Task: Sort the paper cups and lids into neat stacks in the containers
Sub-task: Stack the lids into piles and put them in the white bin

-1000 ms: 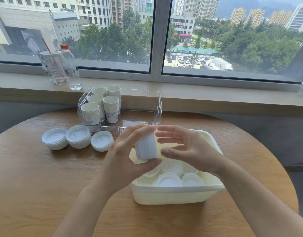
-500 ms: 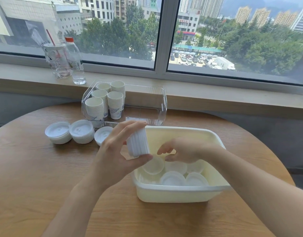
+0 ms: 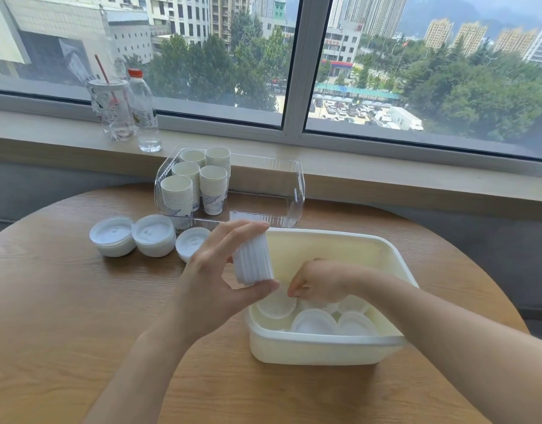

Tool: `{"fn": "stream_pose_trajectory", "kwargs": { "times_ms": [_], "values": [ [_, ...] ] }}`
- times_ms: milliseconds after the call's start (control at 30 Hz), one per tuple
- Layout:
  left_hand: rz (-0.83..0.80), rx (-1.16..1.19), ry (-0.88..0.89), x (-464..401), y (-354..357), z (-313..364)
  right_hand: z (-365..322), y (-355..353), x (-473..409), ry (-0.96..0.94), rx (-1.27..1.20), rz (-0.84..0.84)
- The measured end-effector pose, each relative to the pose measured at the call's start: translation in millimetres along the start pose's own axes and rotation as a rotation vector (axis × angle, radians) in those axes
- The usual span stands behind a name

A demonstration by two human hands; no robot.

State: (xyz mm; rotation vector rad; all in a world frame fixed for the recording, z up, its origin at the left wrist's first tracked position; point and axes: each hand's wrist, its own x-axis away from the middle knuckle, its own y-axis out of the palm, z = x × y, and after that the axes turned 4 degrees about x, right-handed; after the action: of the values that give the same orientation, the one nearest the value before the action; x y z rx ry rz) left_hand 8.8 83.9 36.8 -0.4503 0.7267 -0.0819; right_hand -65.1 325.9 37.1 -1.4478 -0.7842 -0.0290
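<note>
On the round wooden table (image 3: 64, 316), the left hand (image 3: 214, 286) grips a sideways stack of white plastic lids (image 3: 252, 260); the right hand (image 3: 321, 280) reaches, fingers curled, into the cream plastic tub (image 3: 309, 350) at its near edge.

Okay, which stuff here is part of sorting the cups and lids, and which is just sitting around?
Job:
lid stack held in left hand
right hand in cream tub
loose lids
cup stacks in clear bin
lid piles

Lying about:
water bottle
straw tumbler

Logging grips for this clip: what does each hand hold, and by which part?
Left hand grips a stack of lids sideways, fingers and thumb on its ends. Right hand reaches into the cream tub; its hold cannot be told.
</note>
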Motion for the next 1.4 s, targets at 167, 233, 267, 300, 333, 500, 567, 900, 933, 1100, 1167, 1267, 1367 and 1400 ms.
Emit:
{"fn": "stream_pose_trajectory", "kwargs": {
  "times_ms": [167,233,267,300,333,500,567,900,933,1100,1167,1267,1367,1400],
  "values": [
    [-0.014,-0.002,-0.006,-1.1,1.1,1.8,4.7,-8.6,9.1,-0.001,-0.106,0.200],
    [-0.020,-0.007,-0.001,-1.2,1.6,2.9,10.6,-9.0,15.4,0.014,-0.182,0.296],
    [-0.022,-0.006,0.002,-1.2,1.8,3.7,14.2,-8.0,19.3,0.026,-0.238,0.342],
    [-0.026,-0.002,0.002,-1.9,2.4,4.4,17.6,-6.4,24.3,0.037,-0.287,0.389],
    [-0.031,0.006,0.000,-2.2,2.9,5.1,20.9,-5.0,29.1,0.049,-0.322,0.441],
    [-0.044,0.006,-0.004,-6.3,11.6,12.3,29.6,-2.7,58.1,0.025,-0.429,0.710],
    [-0.060,-0.001,-0.002,-7.9,17.2,15.0,29.4,-3.3,68.6,-0.015,-0.586,0.782],
    [-0.099,0.009,0.019,-16.2,42.6,26.4,14.2,-2.1,92.3,-0.086,-0.937,0.881],
    [-0.098,0.002,0.023,-16.3,42.9,26.8,13.2,-0.8,92.9,-0.103,-0.949,0.845],
    [-0.094,-0.023,0.033,-17.4,40.3,28.9,4.0,2.8,96.5,-0.203,-1.006,0.699],
    [-0.091,-0.023,0.036,-18.0,40.2,30.6,-0.1,3.1,95.8,-0.222,-1.032,0.680],
    [-0.086,-0.020,0.039,-18.7,38.7,32.7,-3.6,1.0,96.4,-0.260,-1.103,0.665],
    [-0.085,-0.004,0.040,-18.8,36.5,34.2,-0.9,0.7,99.1,-0.321,-1.172,0.638],
    [-0.084,0.001,0.036,-19.0,36.2,35.0,-0.2,1.1,99.9,-0.347,-1.202,0.631]
  ]
}}
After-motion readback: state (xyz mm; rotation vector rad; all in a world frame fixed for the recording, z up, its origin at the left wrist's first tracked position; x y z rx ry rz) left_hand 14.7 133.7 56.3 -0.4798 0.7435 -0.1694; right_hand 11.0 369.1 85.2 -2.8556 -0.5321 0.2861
